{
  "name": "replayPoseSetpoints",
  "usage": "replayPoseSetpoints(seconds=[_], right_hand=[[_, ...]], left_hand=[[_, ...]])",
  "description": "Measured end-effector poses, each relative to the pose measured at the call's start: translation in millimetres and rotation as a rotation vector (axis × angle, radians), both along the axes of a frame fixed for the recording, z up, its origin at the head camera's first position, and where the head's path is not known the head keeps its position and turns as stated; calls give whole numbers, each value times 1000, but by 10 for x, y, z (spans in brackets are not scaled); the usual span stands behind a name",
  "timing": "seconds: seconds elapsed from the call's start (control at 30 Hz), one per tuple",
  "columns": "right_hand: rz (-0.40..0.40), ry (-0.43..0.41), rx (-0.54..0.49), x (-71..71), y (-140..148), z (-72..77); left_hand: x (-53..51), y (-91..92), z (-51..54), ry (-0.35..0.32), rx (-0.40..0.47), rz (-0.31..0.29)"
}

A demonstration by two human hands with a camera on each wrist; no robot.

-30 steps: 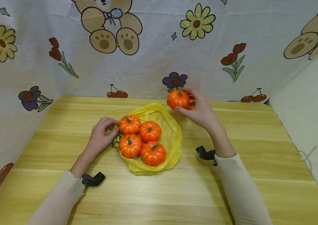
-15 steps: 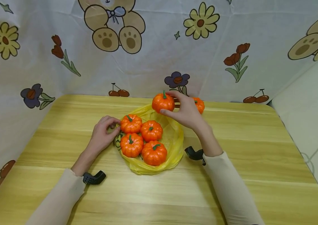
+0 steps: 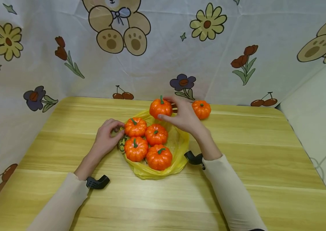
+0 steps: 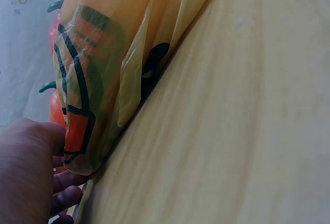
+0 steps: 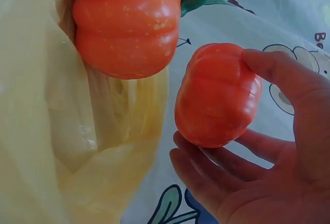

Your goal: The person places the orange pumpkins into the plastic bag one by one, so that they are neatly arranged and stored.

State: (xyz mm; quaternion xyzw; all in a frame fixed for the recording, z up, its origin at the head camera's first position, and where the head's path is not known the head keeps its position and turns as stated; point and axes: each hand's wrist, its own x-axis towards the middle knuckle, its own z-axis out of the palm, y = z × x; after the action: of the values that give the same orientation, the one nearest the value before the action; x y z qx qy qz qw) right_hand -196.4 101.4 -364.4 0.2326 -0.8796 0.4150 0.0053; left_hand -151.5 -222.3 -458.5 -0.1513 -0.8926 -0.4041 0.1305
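My right hand (image 3: 184,117) grips a small orange toy pumpkin (image 3: 161,108) with a green stem, between thumb and fingers. It is above the far side of a yellow plastic bag (image 3: 178,144). In the right wrist view, the held pumpkin (image 5: 219,95) is apart from another pumpkin (image 5: 129,26) in the bag. Several pumpkins, such as the near one (image 3: 159,157), sit in the bag, stems up. At the bag's left edge my left hand (image 3: 106,136) pinches the plastic; the left wrist view shows its thumb (image 4: 38,131) against the printed bag (image 4: 98,64), fingertips partly hidden.
One more orange pumpkin (image 3: 201,109) stands on the wooden table (image 3: 267,154) near its back edge, right of the right hand. Behind the table hangs a patterned cloth (image 3: 163,38). A pale panel (image 3: 319,122) borders the table on the right.
My right hand has carried its pumpkin leftward, from behind the bag's right side to above its far side. The pumpkin behind that hand has come into full view. My left hand stays at the bag.
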Motion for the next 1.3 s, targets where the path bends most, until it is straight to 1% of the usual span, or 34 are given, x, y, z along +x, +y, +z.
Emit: replayPoseSetpoints(seconds=[0.13, 0.23, 0.43, 0.5, 0.7, 0.97, 1.2, 1.3], right_hand=[[-2, -37, -1, -2, -15, -42], [-7, -48, 12, -12, -26, -72], [-13, -39, 95, -35, -48, -135], [-15, -42, 108, -40, -53, -152], [-18, -58, 109, -49, -51, -192], [-9, -43, 125, -64, -63, -243], [1, -29, 143, -76, -68, -299], [7, -40, 140, -84, -63, -318]], left_hand=[[-1, 6, -5, 1, 2, -2], [3, 8, -9, 3, 3, -3], [4, 9, -10, 2, 1, -2], [2, 9, -12, 1, -1, -1], [4, 5, -16, -1, -1, 1], [6, -8, -21, 7, 2, -6], [14, -3, -3, 5, 0, -6], [15, 0, -3, 5, 2, -8]])
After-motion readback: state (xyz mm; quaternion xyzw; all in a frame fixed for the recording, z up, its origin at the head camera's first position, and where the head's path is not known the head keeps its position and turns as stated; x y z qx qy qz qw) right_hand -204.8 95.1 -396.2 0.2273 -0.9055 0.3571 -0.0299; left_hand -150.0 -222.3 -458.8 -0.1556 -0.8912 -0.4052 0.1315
